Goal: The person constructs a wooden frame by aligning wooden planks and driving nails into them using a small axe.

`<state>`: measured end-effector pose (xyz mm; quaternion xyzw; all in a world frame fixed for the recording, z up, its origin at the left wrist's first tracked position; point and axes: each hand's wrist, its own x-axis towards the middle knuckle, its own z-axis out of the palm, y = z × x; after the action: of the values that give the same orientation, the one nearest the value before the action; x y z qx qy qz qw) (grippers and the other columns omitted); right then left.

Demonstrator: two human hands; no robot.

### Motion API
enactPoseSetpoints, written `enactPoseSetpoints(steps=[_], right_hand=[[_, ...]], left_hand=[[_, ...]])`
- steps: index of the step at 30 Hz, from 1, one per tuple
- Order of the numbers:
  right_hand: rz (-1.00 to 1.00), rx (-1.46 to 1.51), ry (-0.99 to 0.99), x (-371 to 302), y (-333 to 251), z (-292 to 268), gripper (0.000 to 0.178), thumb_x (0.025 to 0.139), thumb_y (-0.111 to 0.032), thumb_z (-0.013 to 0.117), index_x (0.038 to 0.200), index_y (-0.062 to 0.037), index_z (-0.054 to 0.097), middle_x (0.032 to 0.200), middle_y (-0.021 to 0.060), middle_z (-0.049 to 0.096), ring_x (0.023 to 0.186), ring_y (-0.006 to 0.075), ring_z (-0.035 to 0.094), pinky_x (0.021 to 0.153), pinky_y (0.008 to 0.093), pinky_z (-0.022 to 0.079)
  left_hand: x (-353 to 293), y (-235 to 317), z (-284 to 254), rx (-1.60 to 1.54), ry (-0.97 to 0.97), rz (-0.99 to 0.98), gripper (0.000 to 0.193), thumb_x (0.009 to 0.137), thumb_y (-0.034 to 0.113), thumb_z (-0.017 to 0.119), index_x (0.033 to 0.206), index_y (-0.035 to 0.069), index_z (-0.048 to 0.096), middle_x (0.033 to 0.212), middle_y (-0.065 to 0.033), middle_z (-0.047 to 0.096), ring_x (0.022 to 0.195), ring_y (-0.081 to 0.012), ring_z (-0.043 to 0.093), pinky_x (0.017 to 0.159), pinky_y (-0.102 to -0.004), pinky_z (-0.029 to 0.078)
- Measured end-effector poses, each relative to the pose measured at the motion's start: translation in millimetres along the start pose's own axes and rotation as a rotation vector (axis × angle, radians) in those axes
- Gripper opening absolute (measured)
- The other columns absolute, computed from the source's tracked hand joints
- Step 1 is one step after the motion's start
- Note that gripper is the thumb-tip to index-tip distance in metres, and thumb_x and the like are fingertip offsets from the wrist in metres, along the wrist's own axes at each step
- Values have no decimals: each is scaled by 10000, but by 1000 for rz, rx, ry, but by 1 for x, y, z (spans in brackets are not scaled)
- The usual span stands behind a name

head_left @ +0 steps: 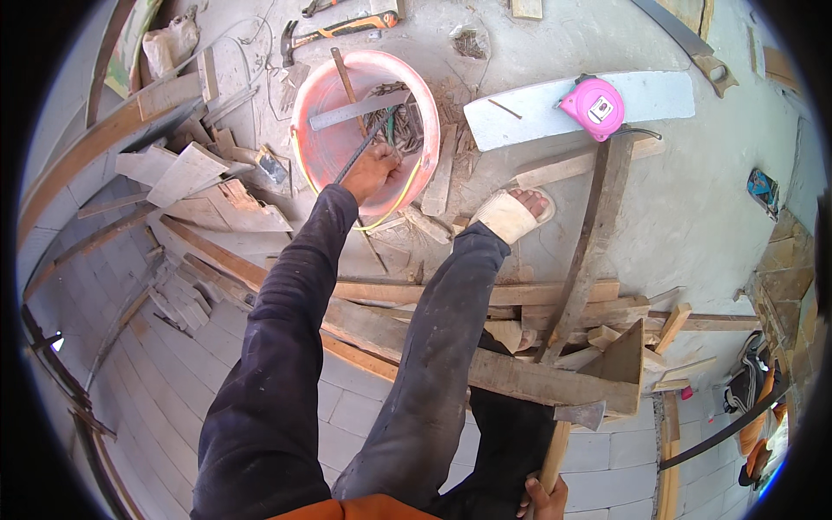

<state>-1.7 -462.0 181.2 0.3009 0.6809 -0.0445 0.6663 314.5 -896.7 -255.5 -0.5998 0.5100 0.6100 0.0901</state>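
Note:
My left hand [371,173] reaches inside a pink bucket [305,130], its fingers curled together low at the near side. What they hold, if anything, is too small to make out. A heap of nails [407,132] covers the bucket's bottom. A flat metal strip [351,113], a dark rod [360,156] and a thin rusty bar [344,78] lean in it. Down at the lower edge, my right hand [544,498] grips the wooden handle of a hatchet [579,415], whose metal head points up and away from me.
A claw hammer [338,31] lies beyond the bucket. On a pale block [659,97] to the right rests a pink tape measure [594,108]; a handsaw [689,43] is farther right. Timber beams [555,381] cross below, beside my sandalled foot [516,212]. Wood scraps [195,178] pile up left.

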Motion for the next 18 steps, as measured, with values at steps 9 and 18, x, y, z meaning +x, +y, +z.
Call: enactPoseSetpoints(steps=[9,18], right_hand=[[-143,126,-43,-12,27,-9,332,975,-303,751,1071,-20,606,659,41,572,473,145,567,413,300,499],[-153,433,-1,-67,67,-45,405,1007,-248,685,1310,-47,508,762,30,567,536,134,556,493,316,498]], left_hand=[[-119,90,-10,-591,-128,-82,209,999,128,643,1191,47,656,904,-25,684,782,-107,634,755,-264,528],[-227,235,182,-197,-530,17,123,996,204,591,986,84,614,913,-45,683,819,-113,648,713,-269,517]])
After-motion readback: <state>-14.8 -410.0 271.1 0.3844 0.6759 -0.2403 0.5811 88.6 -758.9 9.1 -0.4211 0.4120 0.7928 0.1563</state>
